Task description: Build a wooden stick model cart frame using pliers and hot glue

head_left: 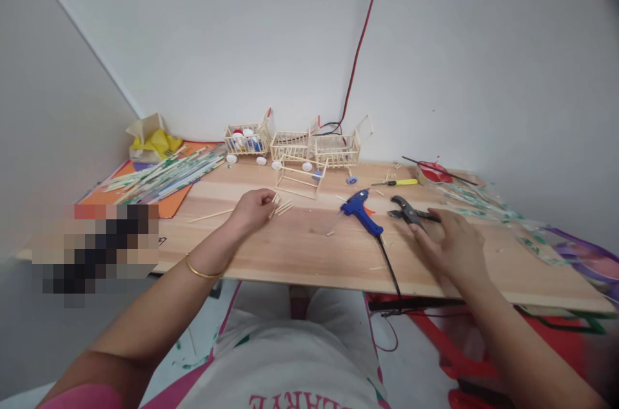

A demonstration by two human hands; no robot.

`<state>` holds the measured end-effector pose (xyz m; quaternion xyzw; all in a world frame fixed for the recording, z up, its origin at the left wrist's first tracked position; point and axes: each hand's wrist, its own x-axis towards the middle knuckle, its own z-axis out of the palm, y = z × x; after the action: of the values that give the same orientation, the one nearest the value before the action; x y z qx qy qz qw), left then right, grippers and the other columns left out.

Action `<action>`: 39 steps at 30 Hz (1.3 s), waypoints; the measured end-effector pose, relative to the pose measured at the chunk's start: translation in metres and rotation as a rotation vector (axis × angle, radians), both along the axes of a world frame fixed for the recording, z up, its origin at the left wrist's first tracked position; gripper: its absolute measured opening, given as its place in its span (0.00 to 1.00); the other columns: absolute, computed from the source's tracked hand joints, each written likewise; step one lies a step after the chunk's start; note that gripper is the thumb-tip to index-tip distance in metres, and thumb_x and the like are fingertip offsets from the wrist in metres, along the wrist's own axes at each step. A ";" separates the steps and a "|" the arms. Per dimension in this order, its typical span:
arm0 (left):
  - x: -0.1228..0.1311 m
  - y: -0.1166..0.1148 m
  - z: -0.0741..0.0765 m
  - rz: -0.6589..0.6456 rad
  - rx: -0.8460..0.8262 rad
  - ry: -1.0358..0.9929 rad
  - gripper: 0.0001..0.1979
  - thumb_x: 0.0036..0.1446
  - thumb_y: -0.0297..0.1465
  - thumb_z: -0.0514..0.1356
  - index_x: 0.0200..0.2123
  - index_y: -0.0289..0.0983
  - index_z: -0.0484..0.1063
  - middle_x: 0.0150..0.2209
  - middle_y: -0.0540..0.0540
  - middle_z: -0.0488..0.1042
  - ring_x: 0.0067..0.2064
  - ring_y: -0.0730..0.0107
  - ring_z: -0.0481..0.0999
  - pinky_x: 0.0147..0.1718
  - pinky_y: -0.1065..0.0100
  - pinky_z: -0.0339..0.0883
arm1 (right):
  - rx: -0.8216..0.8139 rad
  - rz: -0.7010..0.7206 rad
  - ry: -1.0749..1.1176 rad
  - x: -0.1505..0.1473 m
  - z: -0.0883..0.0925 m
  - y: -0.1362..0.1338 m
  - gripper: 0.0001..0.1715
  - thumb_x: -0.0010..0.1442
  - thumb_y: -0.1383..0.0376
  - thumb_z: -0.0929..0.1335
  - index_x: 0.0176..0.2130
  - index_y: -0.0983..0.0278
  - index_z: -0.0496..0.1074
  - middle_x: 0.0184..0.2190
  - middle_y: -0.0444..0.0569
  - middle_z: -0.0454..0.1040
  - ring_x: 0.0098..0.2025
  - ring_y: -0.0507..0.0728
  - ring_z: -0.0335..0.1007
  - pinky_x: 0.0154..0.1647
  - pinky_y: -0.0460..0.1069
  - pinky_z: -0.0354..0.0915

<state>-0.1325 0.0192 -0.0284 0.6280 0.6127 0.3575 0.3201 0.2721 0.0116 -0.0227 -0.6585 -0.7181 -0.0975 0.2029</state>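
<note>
My left hand is closed in a pinch on short wooden sticks above the wooden table. A few more cut sticks lie right beside its fingertips, and a longer stick rests to its left. In my right hand are dark-handled cutting pliers, their jaws pointing left and spread apart. Between the hands lies a blue hot glue gun with a black cord. Behind my left hand stands an open stick frame.
Small stick-built carts line the wall, one holding bottle caps. Bundled sticks lie on orange card at left. A yellow-handled tool, a red tape roll and plastic wrappers sit at right. A pixelated patch covers the left edge.
</note>
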 end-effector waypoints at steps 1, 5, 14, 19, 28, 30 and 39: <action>0.000 0.001 0.000 -0.011 -0.002 0.020 0.05 0.45 0.30 0.55 0.23 0.35 0.69 0.17 0.54 0.63 0.20 0.77 0.60 0.20 0.74 0.49 | 0.014 0.045 0.020 -0.004 0.002 0.000 0.27 0.59 0.48 0.60 0.48 0.65 0.66 0.46 0.59 0.71 0.50 0.65 0.64 0.51 0.58 0.57; 0.005 0.008 -0.001 -0.046 0.008 0.107 0.05 0.43 0.28 0.55 0.23 0.35 0.70 0.17 0.54 0.64 0.20 0.76 0.61 0.20 0.73 0.49 | 0.001 0.292 0.100 -0.032 0.004 -0.003 0.20 0.60 0.54 0.60 0.45 0.64 0.68 0.45 0.57 0.71 0.49 0.62 0.66 0.51 0.56 0.60; 0.005 0.020 0.001 -0.088 0.080 0.288 0.08 0.47 0.29 0.56 0.26 0.36 0.76 0.23 0.48 0.73 0.27 0.69 0.70 0.27 0.71 0.58 | -0.074 0.705 0.203 -0.106 -0.007 -0.017 0.12 0.63 0.63 0.61 0.45 0.64 0.68 0.45 0.56 0.71 0.49 0.59 0.66 0.50 0.56 0.63; -0.006 0.013 0.001 -0.060 0.169 0.420 0.10 0.50 0.28 0.56 0.33 0.37 0.76 0.34 0.42 0.76 0.37 0.62 0.73 0.37 0.66 0.62 | -0.137 0.759 0.229 -0.125 -0.015 -0.015 0.12 0.64 0.65 0.59 0.43 0.62 0.69 0.42 0.54 0.73 0.47 0.59 0.67 0.50 0.57 0.63; -0.006 0.001 0.002 -0.223 0.223 0.572 0.11 0.55 0.26 0.52 0.33 0.37 0.75 0.34 0.42 0.73 0.39 0.65 0.73 0.39 0.67 0.64 | -0.130 0.767 0.194 -0.135 -0.020 -0.015 0.11 0.63 0.67 0.60 0.41 0.63 0.70 0.40 0.54 0.75 0.44 0.58 0.68 0.47 0.54 0.64; -0.001 -0.001 0.003 -0.231 0.222 0.588 0.09 0.55 0.28 0.54 0.34 0.36 0.75 0.36 0.42 0.73 0.40 0.64 0.72 0.40 0.66 0.64 | -0.107 0.778 0.199 -0.135 -0.022 -0.013 0.10 0.62 0.67 0.61 0.41 0.64 0.70 0.40 0.53 0.75 0.43 0.58 0.69 0.46 0.53 0.64; 0.002 0.000 0.003 -0.530 0.299 0.607 0.11 0.55 0.22 0.53 0.30 0.37 0.75 0.39 0.45 0.76 0.42 0.67 0.72 0.44 0.66 0.61 | -0.113 0.795 0.210 -0.135 -0.024 -0.011 0.09 0.62 0.67 0.62 0.41 0.64 0.70 0.38 0.53 0.74 0.42 0.57 0.68 0.44 0.53 0.63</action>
<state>-0.1308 0.0194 -0.0254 0.8800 0.4378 0.1467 0.1114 0.1370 0.0010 -0.0467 -0.3465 -0.8961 0.0956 0.2604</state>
